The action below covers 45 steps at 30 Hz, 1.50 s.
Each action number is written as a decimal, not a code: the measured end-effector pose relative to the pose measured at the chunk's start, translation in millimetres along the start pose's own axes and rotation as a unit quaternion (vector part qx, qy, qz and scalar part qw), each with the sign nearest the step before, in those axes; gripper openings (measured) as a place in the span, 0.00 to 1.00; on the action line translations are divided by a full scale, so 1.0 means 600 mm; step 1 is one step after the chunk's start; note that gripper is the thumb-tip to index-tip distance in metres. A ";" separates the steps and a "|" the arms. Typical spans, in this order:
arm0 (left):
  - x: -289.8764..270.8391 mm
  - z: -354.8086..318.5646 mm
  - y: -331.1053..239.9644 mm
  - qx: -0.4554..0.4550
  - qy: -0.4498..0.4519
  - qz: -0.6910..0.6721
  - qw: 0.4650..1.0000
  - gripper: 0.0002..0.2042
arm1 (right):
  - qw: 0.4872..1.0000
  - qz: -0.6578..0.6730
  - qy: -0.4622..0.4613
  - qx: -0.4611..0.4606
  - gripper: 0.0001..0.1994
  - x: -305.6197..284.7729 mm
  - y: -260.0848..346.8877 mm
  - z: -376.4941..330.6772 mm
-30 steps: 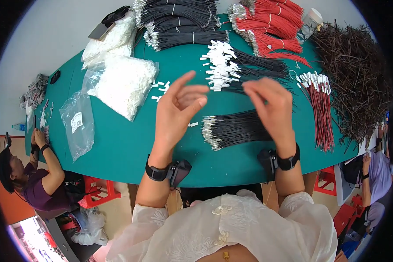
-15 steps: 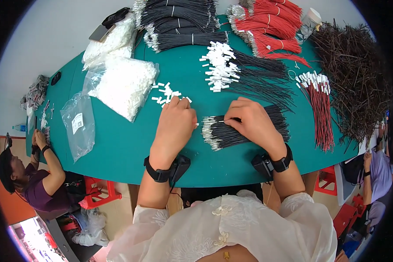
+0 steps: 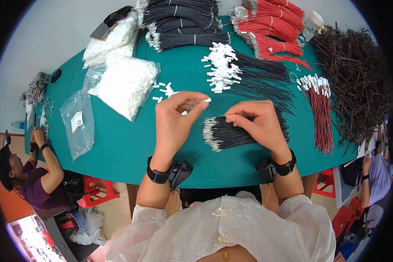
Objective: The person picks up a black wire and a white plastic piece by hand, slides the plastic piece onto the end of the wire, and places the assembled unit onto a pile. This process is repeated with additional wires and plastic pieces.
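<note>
Between thumb and forefinger, my left hand [image 3: 175, 120] pinches a small white plastic connector housing [image 3: 207, 100]. My right hand [image 3: 258, 122] is closed in a pinch on a thin black wire, whose metal terminal end [image 3: 222, 115] pokes out toward the left; the rest of it is hidden by the hand. Under that hand lies a bundle of black wires [image 3: 231, 139] with bare silvery ends at its left. Loose white housings [image 3: 167, 89] are scattered just beyond my left hand. Past my right hand rests a pile of black wires with white housings fitted [image 3: 222, 65].
Bags of white housings [image 3: 122, 83] and an emptier clear bag [image 3: 77, 126] lie left. Black bundles [image 3: 183, 39] and red bundles [image 3: 270, 28] line the back. Housed red wires [image 3: 318, 115] and a dark tangled heap [image 3: 351, 78] are right. A co-worker [image 3: 35, 174] sits at the left edge.
My left hand has turned and come up from the loose housings with one pinched at its fingertips. My right hand has lifted a wire end slightly off the bundle.
</note>
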<state>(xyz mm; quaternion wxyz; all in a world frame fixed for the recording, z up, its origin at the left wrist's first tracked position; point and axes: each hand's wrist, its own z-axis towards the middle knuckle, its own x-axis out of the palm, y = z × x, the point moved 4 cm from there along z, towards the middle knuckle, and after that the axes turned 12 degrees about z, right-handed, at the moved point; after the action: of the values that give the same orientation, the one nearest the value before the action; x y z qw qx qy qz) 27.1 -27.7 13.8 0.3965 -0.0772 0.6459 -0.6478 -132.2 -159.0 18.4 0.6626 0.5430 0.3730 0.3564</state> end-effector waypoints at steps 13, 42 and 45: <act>0.015 -0.001 0.012 -0.065 0.054 -0.154 0.984 0.08 | 0.987 -0.099 -0.100 -0.083 0.05 0.001 0.022 -0.006; 0.025 -0.006 0.009 -0.077 0.059 -0.181 0.979 0.08 | 0.956 -0.177 -0.128 -0.197 0.06 0.007 0.035 -0.009; 0.024 -0.006 0.010 -0.079 0.061 -0.176 0.979 0.08 | 0.960 -0.170 -0.128 -0.182 0.07 0.005 0.034 -0.008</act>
<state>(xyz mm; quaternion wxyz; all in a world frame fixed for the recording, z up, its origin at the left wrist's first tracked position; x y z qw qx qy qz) 17.5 -32.7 1.8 0.2293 -0.1811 0.6941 -0.6579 -136.5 -150.9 37.4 0.8435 0.3824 0.3008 0.2277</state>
